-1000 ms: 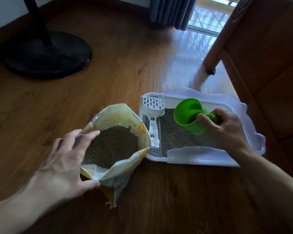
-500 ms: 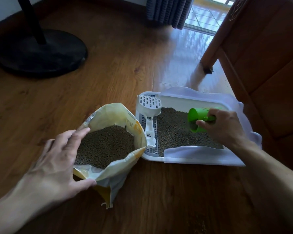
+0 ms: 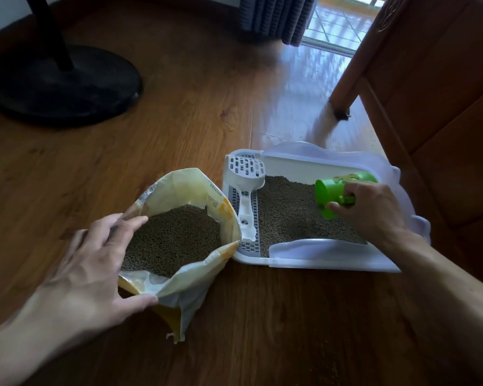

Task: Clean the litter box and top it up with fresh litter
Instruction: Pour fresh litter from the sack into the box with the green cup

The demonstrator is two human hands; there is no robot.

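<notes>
Head view, looking down at a wooden floor [image 3: 207,107]. The left hand [image 3: 95,263] grips the near rim of an open yellow litter bag [image 3: 195,277]. Just right of the bag, touching it, sits a white litter box [image 3: 332,260]; a white slotted scoop [image 3: 246,185] lies along its left edge. The right hand [image 3: 374,213] holds a green cup [image 3: 338,188] tipped over the litter. A wooden cabinet [image 3: 444,107] stands close beside the box's right side; a black fan base [image 3: 67,87] stands well apart at far left.

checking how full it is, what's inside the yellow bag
The yellow bag holds brown litter pellets across its open mouth. The left hand covers the near-left rim, and how deep the pellets go cannot be seen.
</notes>
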